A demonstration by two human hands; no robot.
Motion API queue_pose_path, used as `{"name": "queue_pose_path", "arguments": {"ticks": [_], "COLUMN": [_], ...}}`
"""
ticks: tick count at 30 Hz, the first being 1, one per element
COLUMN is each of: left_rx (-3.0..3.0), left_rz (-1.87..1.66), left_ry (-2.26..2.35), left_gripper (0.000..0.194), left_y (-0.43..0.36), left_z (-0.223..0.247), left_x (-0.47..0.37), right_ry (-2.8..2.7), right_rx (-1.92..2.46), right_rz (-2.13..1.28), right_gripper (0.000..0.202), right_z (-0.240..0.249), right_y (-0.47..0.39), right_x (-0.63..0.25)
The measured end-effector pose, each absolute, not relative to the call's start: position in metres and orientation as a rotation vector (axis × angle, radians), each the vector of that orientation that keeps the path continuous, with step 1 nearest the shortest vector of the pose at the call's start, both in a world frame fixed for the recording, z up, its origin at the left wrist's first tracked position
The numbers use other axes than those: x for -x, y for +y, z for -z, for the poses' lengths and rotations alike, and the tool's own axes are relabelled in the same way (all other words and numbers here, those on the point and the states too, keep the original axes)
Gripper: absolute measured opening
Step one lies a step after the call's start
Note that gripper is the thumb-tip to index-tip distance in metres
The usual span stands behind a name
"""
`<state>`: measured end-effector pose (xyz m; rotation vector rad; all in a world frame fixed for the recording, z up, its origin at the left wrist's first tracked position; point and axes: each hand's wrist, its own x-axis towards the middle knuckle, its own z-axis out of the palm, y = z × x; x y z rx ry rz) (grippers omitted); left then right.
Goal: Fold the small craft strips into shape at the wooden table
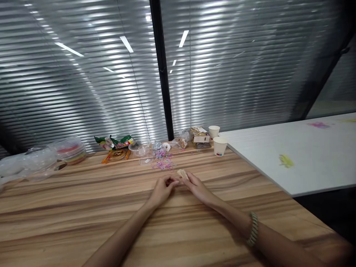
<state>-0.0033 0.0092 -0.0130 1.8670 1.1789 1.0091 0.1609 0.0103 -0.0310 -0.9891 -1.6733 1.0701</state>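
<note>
Small pale piece at both hands' fingertips, bare wooden tabletop around

Looks like an office or meeting rm. Glass partition wall w/ closed slatted blinds and a dark frame post, ceiling strip lights mirrored in the glass. Long wood-grain table butted against a white table. Paper cups, snack packets and clear plastic tubs pushed to the back edge: break-time craft clutter, not a home.
</note>
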Motion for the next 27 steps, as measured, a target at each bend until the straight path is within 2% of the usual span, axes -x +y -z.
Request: {"name": "queue_pose_path", "arguments": {"ticks": [4, 7, 27], "left_rx": [-1.462, -1.358, -1.356], "left_rz": [-1.109, -1.125, -1.060], "left_ry": [1.087, 1.075, 0.954], "left_gripper": [0.030, 0.031, 0.031], "left_y": [0.007, 0.005, 0.005], "left_z": [0.015, 0.013, 0.017], "left_x": [-0.004, -0.008, -0.004], "right_ry": [-1.717, -1.733, -1.668], "right_rx": [0.924, 0.895, 0.838], "right_rz": [-1.142, -1.185, -1.332], "right_gripper": [0.036, 0.034, 0.030], "right_z": [0.027, 0.025, 0.014], "right_y": [0.007, 0.007, 0.002], "right_x": [-0.161, -0.161, -0.162]}}
